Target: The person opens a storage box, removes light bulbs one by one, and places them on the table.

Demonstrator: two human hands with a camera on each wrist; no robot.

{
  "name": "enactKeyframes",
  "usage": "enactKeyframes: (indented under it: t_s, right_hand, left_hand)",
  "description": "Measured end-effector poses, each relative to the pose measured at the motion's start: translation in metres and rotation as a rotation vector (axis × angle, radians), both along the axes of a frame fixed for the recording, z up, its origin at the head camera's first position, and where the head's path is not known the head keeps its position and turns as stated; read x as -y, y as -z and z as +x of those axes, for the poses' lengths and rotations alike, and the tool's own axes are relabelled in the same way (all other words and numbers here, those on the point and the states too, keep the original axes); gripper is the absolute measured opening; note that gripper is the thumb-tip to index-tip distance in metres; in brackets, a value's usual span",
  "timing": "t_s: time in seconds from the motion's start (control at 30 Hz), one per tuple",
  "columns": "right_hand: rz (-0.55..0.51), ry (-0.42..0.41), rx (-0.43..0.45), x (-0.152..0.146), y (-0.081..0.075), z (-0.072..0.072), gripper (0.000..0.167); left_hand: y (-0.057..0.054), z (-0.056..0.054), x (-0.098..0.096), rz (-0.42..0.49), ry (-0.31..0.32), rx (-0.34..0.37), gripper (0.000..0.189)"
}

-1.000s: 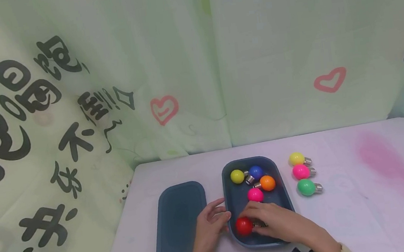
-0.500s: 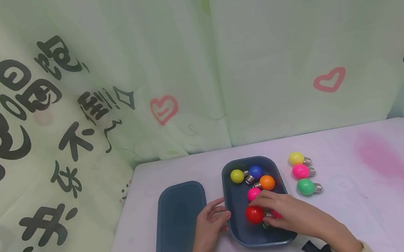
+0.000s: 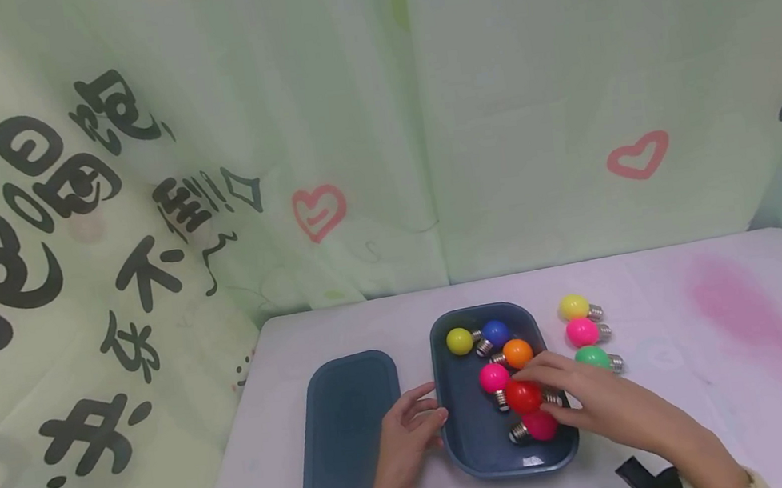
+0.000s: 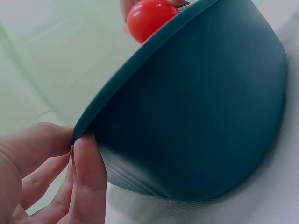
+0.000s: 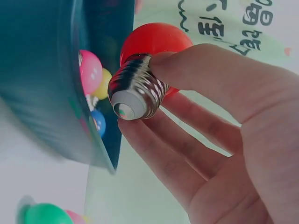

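Nine bulbs (image 3: pixel 523 397), two hands (image 3: pixel 582 393), one tray (image 3: pixel 473 440), one flat panel (image 3: pixel 351 435).

You've got the glossy red bulb (image 3: pixel 523 396) up above the dark blue tray (image 3: pixel 466 429), pinched in your right fingers (image 5: pixel 161 156), tipped sideways, silver screw base (image 5: pixel 135 93) pointing right! Below, that deep, round-cornered tray sits on the tabletop (image 3: pixel 245 486), coloured bulbs (image 3: pixel 517 353) inside, left rim between your left fingers (image 4: pixel 88 168).

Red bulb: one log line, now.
right hand holds red bulb | left hand pinches tray at rim | beside tray: yellow bulb, pink bulb, green bulb
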State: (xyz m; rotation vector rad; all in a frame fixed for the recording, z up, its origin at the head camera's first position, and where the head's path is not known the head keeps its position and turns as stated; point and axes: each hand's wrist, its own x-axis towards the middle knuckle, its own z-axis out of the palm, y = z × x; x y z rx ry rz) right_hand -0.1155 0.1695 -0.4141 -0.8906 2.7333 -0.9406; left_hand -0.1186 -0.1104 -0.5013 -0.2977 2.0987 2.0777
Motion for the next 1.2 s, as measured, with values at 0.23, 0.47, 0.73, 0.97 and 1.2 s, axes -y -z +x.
enactKeyframes:
  t_s: [0.23,0.47,0.73,0.97,1.2]
  right_hand:
    - [0.014,0.03,-0.078,-0.014,0.0,0.0,0.048]
    - [0.009,0.039,-0.165,-0.028,0.005,0.001,0.049]
    - [0.017,0.09,-0.156,-0.04,0.01,0.0,0.047]
    - [0.012,0.105,-0.192,-0.053,0.017,0.0,0.052]
    - [0.024,0.104,-0.19,-0.063,0.027,-0.001,0.051]
  left_hand:
    - [-0.001,0.001,-0.001,-0.008,-0.005,0.007,0.048]
    - [0.002,-0.001,-0.001,-0.014,-0.011,0.015,0.048]
    - [0.002,-0.001,-0.001,-0.024,-0.011,0.014,0.048]
    - [0.001,-0.001,-0.001,-0.023,-0.01,0.017,0.048]
    - [0.0,0.0,0.0,-0.001,-0.002,0.008,0.048]
